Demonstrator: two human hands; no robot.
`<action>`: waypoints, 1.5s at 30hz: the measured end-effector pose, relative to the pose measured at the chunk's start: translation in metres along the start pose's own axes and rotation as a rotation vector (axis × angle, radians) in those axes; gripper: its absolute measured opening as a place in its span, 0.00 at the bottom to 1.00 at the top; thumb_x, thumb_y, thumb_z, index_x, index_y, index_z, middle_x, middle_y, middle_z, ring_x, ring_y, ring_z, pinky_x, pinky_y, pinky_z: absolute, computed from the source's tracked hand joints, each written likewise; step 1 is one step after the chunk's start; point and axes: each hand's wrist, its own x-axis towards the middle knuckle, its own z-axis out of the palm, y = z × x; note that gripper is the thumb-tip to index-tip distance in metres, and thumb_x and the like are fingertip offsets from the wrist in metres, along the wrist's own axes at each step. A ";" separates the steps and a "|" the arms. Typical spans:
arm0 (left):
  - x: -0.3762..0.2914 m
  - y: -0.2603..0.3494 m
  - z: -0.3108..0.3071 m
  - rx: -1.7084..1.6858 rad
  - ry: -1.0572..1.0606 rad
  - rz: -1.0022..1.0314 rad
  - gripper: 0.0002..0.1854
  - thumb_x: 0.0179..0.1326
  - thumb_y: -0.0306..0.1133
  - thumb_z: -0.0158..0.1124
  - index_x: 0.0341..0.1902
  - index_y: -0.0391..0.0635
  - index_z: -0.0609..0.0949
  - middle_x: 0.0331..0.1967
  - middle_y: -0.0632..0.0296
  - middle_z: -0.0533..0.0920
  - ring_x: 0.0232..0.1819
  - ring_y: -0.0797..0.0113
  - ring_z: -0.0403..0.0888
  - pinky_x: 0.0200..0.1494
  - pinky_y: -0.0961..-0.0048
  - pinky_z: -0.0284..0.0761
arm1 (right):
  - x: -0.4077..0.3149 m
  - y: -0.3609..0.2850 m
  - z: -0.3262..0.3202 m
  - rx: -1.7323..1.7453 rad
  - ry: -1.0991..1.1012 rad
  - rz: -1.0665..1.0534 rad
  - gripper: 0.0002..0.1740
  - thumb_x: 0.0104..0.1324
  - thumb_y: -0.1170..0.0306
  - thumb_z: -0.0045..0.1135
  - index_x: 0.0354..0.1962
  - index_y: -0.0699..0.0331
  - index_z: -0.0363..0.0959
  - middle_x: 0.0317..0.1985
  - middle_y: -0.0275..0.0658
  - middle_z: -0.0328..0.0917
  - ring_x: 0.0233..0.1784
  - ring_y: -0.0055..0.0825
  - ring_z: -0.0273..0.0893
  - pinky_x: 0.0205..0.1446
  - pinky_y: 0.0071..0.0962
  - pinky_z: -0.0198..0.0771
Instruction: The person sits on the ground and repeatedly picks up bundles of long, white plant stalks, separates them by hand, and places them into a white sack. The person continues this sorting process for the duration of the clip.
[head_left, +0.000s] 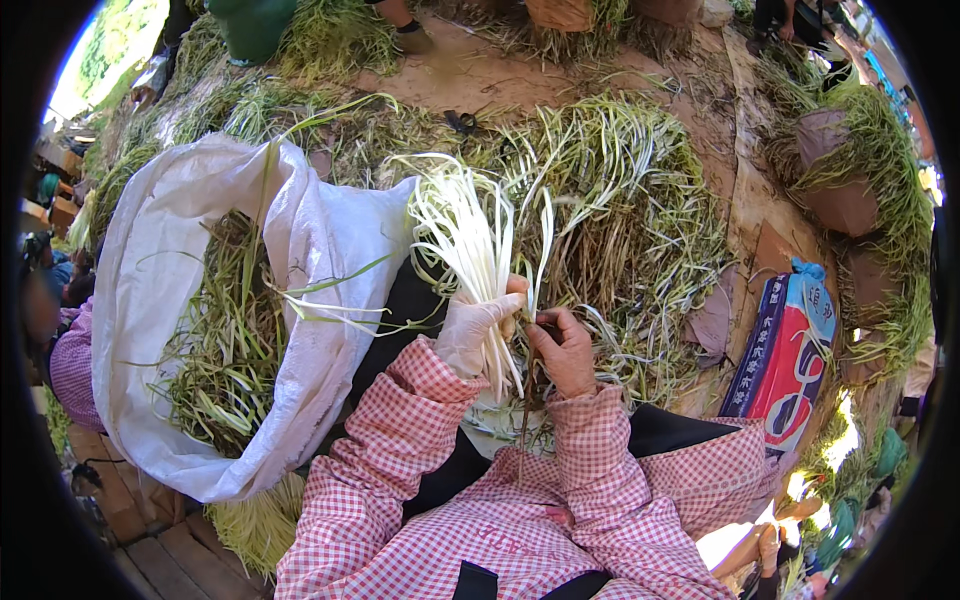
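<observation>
My left hand (480, 330), in a pale thin glove, is closed around a bunch of white leafy stalks (469, 232), their cut-looking ends pointing down and their tips fanned upward. Just to its right, my bare right hand (562, 349) pinches the lower part of a separate stalk (541, 255) between thumb and fingers. Brown, stringy matter hangs below those fingertips. Beyond my hands lies a large heap of green and white stalks (622, 225) with brownish roots or dry leaves. At the left, an open white woven sack (330, 225) holds loose green leaves and trimmings (225, 360).
A red and blue printed bag (787, 352) lies at the right. Green bucket (255, 26) stands at the upper left. More heaps of stalks (885, 195) line the right side. Yellowish stalks (259, 517) lie below the sack. Other people are partly visible around the edges.
</observation>
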 end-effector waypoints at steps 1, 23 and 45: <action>-0.001 -0.002 0.003 0.001 -0.002 0.003 0.13 0.52 0.25 0.67 0.42 0.40 0.80 0.27 0.65 0.80 0.16 0.78 0.72 0.19 0.84 0.69 | -0.001 0.003 0.001 -0.045 0.004 -0.025 0.08 0.61 0.74 0.60 0.33 0.67 0.69 0.23 0.28 0.70 0.25 0.14 0.67 0.28 0.18 0.64; 0.003 -0.022 0.014 -0.141 -0.008 0.026 0.13 0.53 0.23 0.65 0.43 0.37 0.78 0.28 0.63 0.80 0.18 0.78 0.71 0.19 0.83 0.66 | 0.017 0.011 0.013 0.600 0.004 0.071 0.17 0.68 0.72 0.48 0.54 0.67 0.66 0.45 0.38 0.76 0.44 0.25 0.75 0.45 0.25 0.72; 0.009 0.053 -0.039 -0.408 -0.060 0.311 0.08 0.57 0.27 0.63 0.41 0.41 0.78 0.20 0.69 0.76 0.15 0.80 0.70 0.18 0.81 0.67 | -0.039 0.096 -0.055 -1.248 -0.448 0.461 0.25 0.61 0.55 0.50 0.50 0.63 0.70 0.45 0.56 0.75 0.48 0.53 0.74 0.51 0.44 0.70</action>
